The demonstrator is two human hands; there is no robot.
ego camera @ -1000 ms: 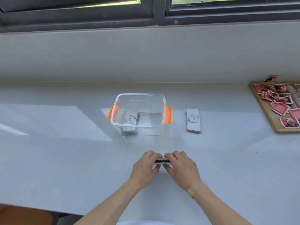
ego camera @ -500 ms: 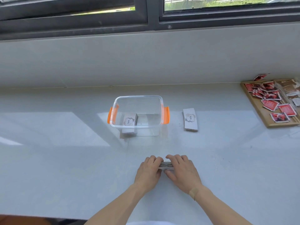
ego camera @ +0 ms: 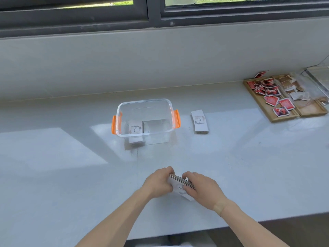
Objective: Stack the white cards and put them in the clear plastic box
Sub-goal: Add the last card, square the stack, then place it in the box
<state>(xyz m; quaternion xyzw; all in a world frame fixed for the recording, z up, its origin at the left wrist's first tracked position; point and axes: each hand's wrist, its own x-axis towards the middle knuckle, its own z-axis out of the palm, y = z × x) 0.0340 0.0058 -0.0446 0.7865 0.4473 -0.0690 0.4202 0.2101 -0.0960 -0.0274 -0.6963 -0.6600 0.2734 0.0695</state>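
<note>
White cards, gathered in a stack (ego camera: 180, 187), sit tilted between your two hands at the near middle of the pale counter (ego camera: 231, 166), the top face turned toward you and the dark edges showing along the upper side. Your left hand (ego camera: 159, 182) closes its fingers around the stack's left end; your right hand (ego camera: 202, 190) curls over the right end, fingertips pressed on the top edge, so both hands grip the same cards. Both forearms reach in from the bottom of the frame, and a tan plaster sits on your right wrist.

Farther back stands the clear plastic box (ego camera: 145, 120) with orange side clips, one pile of cards (ego camera: 135, 130) already inside at its left. Another card pile (ego camera: 199, 121) lies just right of the box. A wooden tray (ego camera: 272, 116) of red packets rests at the far right, under a dark-framed window (ego camera: 154, 13).
</note>
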